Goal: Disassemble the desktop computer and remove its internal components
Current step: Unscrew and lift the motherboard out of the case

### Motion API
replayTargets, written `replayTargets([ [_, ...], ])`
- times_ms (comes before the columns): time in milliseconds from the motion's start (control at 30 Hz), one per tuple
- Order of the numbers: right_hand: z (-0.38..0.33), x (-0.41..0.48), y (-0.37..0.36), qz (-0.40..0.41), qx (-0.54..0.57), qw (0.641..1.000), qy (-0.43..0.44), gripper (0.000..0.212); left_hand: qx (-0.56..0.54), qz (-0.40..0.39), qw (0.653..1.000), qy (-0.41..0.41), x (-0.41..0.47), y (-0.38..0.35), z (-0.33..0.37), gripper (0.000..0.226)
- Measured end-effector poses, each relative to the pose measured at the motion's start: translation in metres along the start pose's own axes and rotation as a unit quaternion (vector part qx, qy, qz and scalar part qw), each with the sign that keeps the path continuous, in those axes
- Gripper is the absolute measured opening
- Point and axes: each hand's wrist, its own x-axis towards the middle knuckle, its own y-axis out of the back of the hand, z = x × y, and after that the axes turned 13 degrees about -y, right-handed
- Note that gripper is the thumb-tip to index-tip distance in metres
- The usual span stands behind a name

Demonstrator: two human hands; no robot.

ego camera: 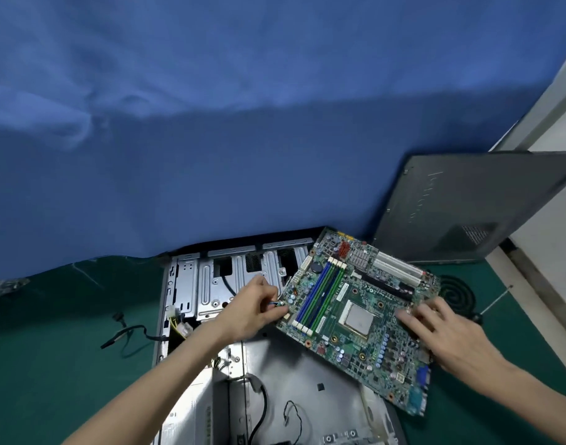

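As the left hand (256,306) pinches a small plug (279,304), the motherboard (355,316) lies over the open case's (291,380) right side, long axis diagonal, ports facing away from the case; right hand (445,332) rests flat on it, fingers spread.

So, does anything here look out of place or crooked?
The green circuit board sits askew, overhanging the metal case on the right. The left hand pinches a small wire at its edge; the right hand rests on it. Nothing looks broken.
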Motion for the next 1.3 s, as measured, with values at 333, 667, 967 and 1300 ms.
replayTargets([
  [333,-0.006,-0.007,0.036,0.002,0.012,0.998,-0.055,0.076,0.054,0.057,0.997,-0.009,0.0,-0.004,0.004,0.03],
  [667,-0.118,0.108,0.062,-0.074,0.079,0.993,0.057,0.06,0.037,0.02,0.999,0.026,-0.001,0.001,0.012,0.034],
  [967,-0.131,0.11,0.031,-0.086,0.128,0.987,0.043,0.053,-0.061,0.019,0.997,0.044,-0.009,0.019,0.017,0.041],
  [1300,-0.134,0.112,0.048,-0.082,0.039,0.994,0.053,0.052,0.199,0.169,0.965,-0.007,-0.039,0.012,0.018,0.033],
])
